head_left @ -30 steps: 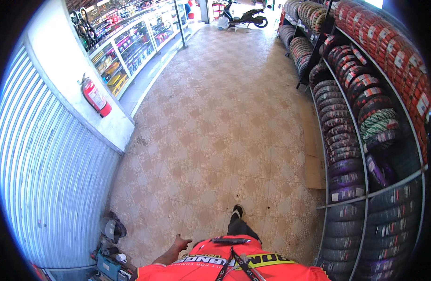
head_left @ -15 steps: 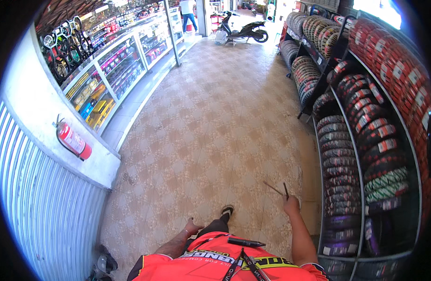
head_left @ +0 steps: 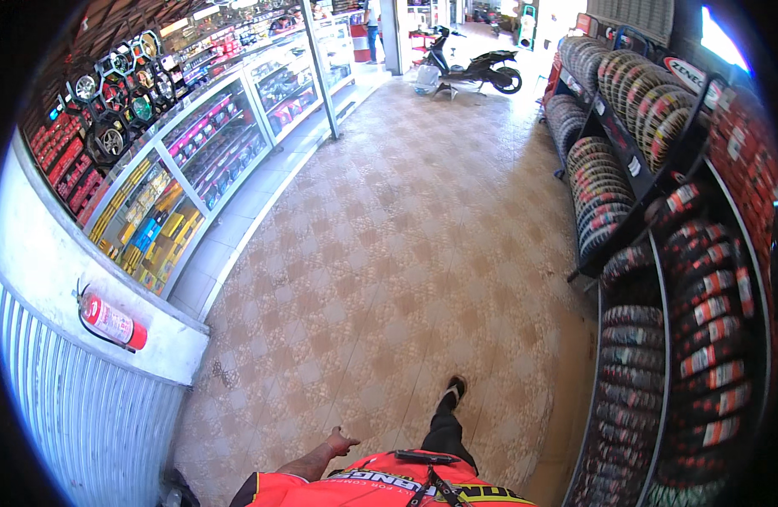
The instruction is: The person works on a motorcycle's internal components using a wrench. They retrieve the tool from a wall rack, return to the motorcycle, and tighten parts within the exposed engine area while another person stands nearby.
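Observation:
My left hand (head_left: 342, 441) hangs low in front of my red shirt (head_left: 380, 470), above the tiled floor (head_left: 347, 279). Its fingers are partly stretched out, and nothing shows in them. My right hand is out of the picture. A black object (head_left: 423, 457) lies across the chest of the shirt, with a dark lanyard (head_left: 444, 488) below it. One foot in a dark shoe or sandal (head_left: 456, 390) is stretched forward on the tiles.
Racks of tyres (head_left: 630, 397) line the right side. Along the left stand a ribbed metal shutter (head_left: 76, 406), a red fire extinguisher (head_left: 112, 321) on a white wall and glass display cases (head_left: 224, 144). A scooter (head_left: 469, 72) is parked ahead; a person (head_left: 372, 34) stands beyond the cases.
My view has shifted forward along the floor, and the extinguisher and nearer racks sit lower. My right hand, which held a thin two-armed metal tool, has left the picture.

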`<state>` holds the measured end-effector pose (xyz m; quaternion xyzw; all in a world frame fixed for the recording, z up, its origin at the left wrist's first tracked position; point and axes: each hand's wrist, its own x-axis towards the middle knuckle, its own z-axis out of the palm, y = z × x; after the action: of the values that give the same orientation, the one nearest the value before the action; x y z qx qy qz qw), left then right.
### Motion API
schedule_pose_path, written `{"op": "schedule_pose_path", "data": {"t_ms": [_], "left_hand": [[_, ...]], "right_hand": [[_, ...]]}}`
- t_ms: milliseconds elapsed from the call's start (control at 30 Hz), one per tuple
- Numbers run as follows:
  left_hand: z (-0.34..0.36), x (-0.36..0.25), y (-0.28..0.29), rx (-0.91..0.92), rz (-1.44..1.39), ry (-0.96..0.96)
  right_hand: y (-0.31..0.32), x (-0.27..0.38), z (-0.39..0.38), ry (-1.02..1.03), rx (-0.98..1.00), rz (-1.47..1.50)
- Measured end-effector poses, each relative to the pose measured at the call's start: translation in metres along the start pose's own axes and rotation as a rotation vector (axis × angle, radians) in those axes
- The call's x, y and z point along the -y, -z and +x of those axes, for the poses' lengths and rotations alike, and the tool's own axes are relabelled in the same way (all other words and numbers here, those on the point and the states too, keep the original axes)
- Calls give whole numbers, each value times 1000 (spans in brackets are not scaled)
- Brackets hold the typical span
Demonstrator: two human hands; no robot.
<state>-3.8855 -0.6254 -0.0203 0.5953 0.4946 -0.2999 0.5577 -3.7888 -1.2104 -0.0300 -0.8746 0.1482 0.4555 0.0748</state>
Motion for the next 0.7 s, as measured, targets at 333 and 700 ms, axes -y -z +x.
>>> {"op": "schedule_pose_path", "data": {"t_ms": [333, 700], "left_hand": [[138, -335, -73, -72, 258, -312], [262, -731, -129, 28, 143, -119]], "right_hand": [[440, 247, 219, 68, -273, 163], [789, 416, 361, 234, -694, 229]]}}
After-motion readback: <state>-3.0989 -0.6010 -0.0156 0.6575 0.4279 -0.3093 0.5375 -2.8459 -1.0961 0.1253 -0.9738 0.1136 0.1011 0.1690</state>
